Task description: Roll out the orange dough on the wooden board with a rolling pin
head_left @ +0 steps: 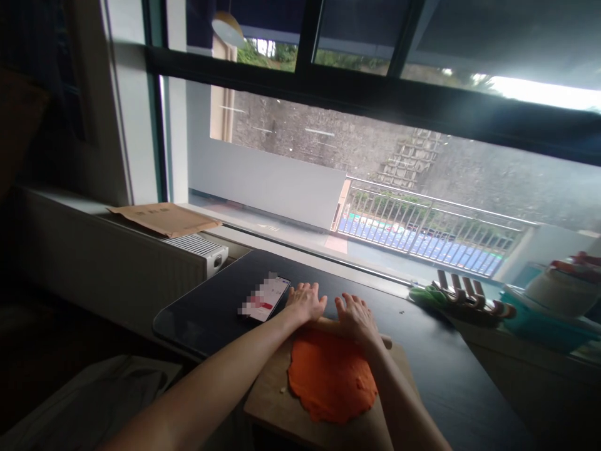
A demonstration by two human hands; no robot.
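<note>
Two hands, the left hand [307, 302] and the right hand [357, 317], lie over a rolling pin [327, 324], fingers stretched forward, loose rather than curled tight around it. The pin crosses the far edge of the orange dough [331, 376], which lies flattened on a board [267, 401]. A phone [268, 304] lies just beside the left hand on the table [451, 357].

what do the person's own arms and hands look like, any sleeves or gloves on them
The left hand and right hand are ungloved. The left forearm and right forearm are bare as far as the picture shows, with no sleeve, watch or bracelet in sight. Each forearm narrows toward the wrist. The fingers are too small and soft to rule out a thin ring.
</note>
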